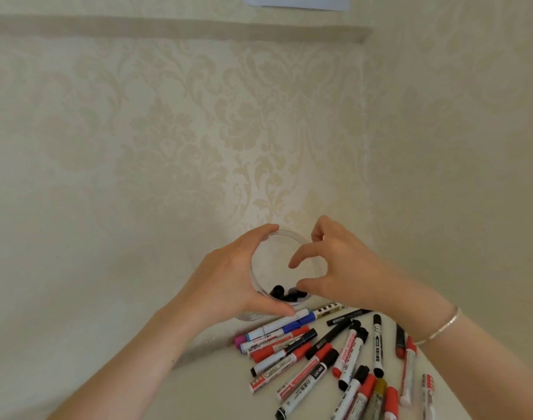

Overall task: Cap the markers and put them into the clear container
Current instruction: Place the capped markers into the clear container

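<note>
My left hand (pixel 229 277) grips the clear container (pixel 273 253), with the thumb on its near side and the fingers curled round the far rim. Black marker ends (pixel 282 294) show inside it at the bottom. My right hand (pixel 344 268) hovers at the container's mouth from the right. Its thumb and forefinger are apart in a loose curve, with nothing visibly between them, and the thumb tip is close to the black ends. Several red, black, blue and pink markers (pixel 320 359) lie loose on the table just in front of the container, most of them capped.
The white table (pixel 216 386) stands in a corner between two patterned cream walls (pixel 168 131), and the container is close to the corner. The marker pile spreads toward the lower right edge of view. A bracelet (pixel 441 327) is on my right wrist.
</note>
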Motion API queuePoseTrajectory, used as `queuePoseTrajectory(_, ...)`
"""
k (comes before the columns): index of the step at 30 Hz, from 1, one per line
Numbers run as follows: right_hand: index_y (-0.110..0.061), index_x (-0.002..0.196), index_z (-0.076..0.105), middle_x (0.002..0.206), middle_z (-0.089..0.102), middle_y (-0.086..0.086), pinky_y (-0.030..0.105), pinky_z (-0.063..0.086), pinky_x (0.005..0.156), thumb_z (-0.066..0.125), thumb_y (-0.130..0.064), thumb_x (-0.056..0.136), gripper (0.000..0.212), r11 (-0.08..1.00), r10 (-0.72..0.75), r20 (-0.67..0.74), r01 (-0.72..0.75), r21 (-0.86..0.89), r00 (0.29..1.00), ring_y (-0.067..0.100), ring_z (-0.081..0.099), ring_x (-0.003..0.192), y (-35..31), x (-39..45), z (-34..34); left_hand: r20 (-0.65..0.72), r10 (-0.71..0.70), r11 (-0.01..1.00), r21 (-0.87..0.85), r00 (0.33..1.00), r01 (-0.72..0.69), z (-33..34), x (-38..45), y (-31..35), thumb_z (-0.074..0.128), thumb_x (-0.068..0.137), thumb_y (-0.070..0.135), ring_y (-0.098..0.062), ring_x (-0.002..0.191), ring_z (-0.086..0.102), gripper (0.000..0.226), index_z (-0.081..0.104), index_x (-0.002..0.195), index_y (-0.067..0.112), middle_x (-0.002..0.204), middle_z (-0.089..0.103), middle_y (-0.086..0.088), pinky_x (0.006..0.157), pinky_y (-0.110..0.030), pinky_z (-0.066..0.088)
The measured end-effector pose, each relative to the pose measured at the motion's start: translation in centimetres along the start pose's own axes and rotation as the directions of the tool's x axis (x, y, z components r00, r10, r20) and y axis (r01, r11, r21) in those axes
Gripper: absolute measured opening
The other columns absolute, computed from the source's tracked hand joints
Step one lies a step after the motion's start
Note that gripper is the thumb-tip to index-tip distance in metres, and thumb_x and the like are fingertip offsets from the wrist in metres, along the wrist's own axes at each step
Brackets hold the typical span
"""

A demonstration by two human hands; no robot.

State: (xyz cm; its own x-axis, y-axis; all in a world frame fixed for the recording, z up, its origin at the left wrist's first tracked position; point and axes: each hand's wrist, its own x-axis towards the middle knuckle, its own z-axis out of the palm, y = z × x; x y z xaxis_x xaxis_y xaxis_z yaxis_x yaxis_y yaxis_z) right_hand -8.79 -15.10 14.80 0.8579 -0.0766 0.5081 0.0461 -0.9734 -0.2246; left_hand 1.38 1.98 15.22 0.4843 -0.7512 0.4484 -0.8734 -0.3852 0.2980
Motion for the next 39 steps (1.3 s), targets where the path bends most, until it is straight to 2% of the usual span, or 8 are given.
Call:
queuePoseTrajectory(5,-0.038,0.112,0.065,0.146,0.032,-0.007,0.032,0.031,0.106,0.055,-0.027,0.090,0.027,0.914,0.122,0.313,-0.230,0.336,0.942,0.018,0.032,0.136,0.3,0.1,0.6,-0.003,-0.003,1.000,0.030,1.000,0.003,0.0,-0.1,0.0,0.086,0.044,0.061,0.004,0.126,0.039,0.119,0.019,0.142,0.052,0.142,0.038,0.029,0.098,-0.015,0.031)
queuePoseTrajectory(10,-0.029,0.119,0.064,0.115,0.063,-0.006,0.032,0.054,0.089,0.045,-0.022,0.092,0.034,0.880,0.115,0.435,-0.295,0.371,0.893,0.015,0.067,0.096,0.2,0.4,1.8,0.037,0.036,0.995,0.088,0.999,-0.039,0.2,-0.3,0.3,0.084,0.050,0.061,0.018,0.114,0.027,0.117,0.016,0.145,0.050,0.146,0.032,0.032,0.096,-0.007,0.024)
queuePoseTrajectory(23,-0.018,0.120,0.064,0.107,0.069,0.000,0.041,0.052,0.092,0.051,-0.025,0.087,0.036,0.858,0.150,0.434,-0.336,0.390,0.888,0.014,0.071,0.082,0.9,0.8,3.7,0.055,0.065,0.981,0.179,0.996,-0.074,0.8,-0.3,0.1,0.080,0.055,0.065,0.009,0.129,0.030,0.115,0.012,0.146,0.047,0.149,0.027,0.030,0.095,-0.004,0.020)
queuePoseTrajectory(30,-0.043,0.120,0.060,0.111,0.066,-0.011,0.026,0.045,0.094,0.057,-0.035,0.090,0.031,0.808,0.084,0.314,-0.249,0.535,0.946,0.004,0.064,0.099,2.2,-0.3,3.6,0.047,0.000,0.993,0.115,0.999,-0.005,1.1,-0.4,-0.3,0.081,0.053,0.064,0.002,0.133,0.033,0.116,0.011,0.145,0.052,0.149,0.027,0.030,0.100,-0.013,0.026)
queuePoseTrajectory(33,-0.040,0.115,0.065,0.118,0.064,-0.020,0.023,0.046,0.094,0.057,-0.039,0.089,0.027,0.673,0.090,0.184,-0.196,0.713,0.979,0.000,0.059,0.109,3.6,-1.2,3.5,0.031,-0.047,0.994,0.105,0.998,0.043,1.1,-0.8,-0.8,0.083,0.051,0.062,0.000,0.132,0.035,0.116,0.014,0.144,0.051,0.147,0.030,0.030,0.099,-0.015,0.028)
queuePoseTrajectory(35,-0.027,0.107,0.070,0.110,0.069,-0.010,0.026,0.050,0.089,0.059,-0.022,0.090,0.021,0.557,0.229,0.083,-0.201,0.806,0.970,0.010,0.064,0.104,5.3,-1.7,4.2,0.019,-0.074,0.991,0.111,0.997,0.071,1.1,-1.2,-1.4,0.083,0.050,0.062,0.000,0.131,0.037,0.117,0.015,0.144,0.051,0.146,0.032,0.030,0.100,-0.016,0.029)
queuePoseTrajectory(37,-0.023,0.096,0.067,0.101,0.068,-0.005,0.025,0.050,0.086,0.063,-0.006,0.085,0.021,0.686,0.286,0.127,-0.296,0.665,0.950,0.016,0.063,0.099,6.9,-2.3,5.7,0.021,-0.100,0.989,0.111,0.995,0.098,0.9,-1.6,-1.9,0.083,0.048,0.063,0.000,0.132,0.037,0.118,0.015,0.144,0.051,0.146,0.033,0.030,0.100,-0.015,0.028)
queuePoseTrajectory(39,-0.024,0.098,0.064,0.105,0.062,-0.006,0.022,0.048,0.087,0.063,-0.003,0.081,0.027,0.864,0.201,0.390,-0.350,0.362,0.899,0.015,0.059,0.104,7.6,-2.9,7.8,0.024,-0.116,0.987,0.112,0.993,0.112,0.8,-1.9,-2.1,0.084,0.048,0.062,0.001,0.132,0.036,0.119,0.016,0.144,0.050,0.146,0.033,0.030,0.099,-0.015,0.028)
